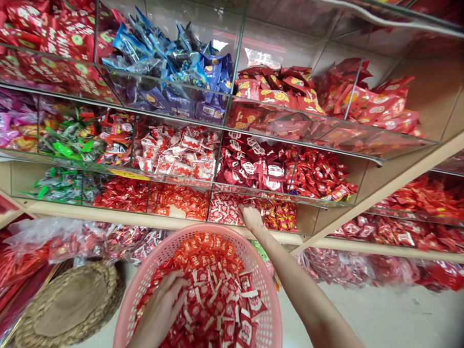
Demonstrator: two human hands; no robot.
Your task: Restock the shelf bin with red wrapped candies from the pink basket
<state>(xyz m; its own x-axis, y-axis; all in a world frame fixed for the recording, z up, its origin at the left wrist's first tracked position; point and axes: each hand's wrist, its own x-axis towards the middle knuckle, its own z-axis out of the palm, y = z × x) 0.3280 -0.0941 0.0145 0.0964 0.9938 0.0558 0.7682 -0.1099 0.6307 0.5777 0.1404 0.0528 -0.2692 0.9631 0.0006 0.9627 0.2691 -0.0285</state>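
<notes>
A pink plastic basket [123,302] with a pierced wall holds many small wrapped candies [211,291], in orange-red and in red-and-white wrappers. My left hand [163,299] lies over the candies at the basket's left side, palm down, its fingers slightly bent and apart. Stretched forward, my right hand [252,217] reaches into a low shelf bin of small red-and-white candies [225,207]. Its fingertips are small and partly hidden among those candies, so whether they grip any is unclear. Just left of that bin sits one with orange-red candies [188,200].
Glass-fronted shelves [180,120] rise ahead, their bins full of wrapped sweets. A wooden upright [393,188] slants at the right. Below the shelves lie clear bags of candies [335,266]. A round woven stool [70,303] stands on the floor left of the basket.
</notes>
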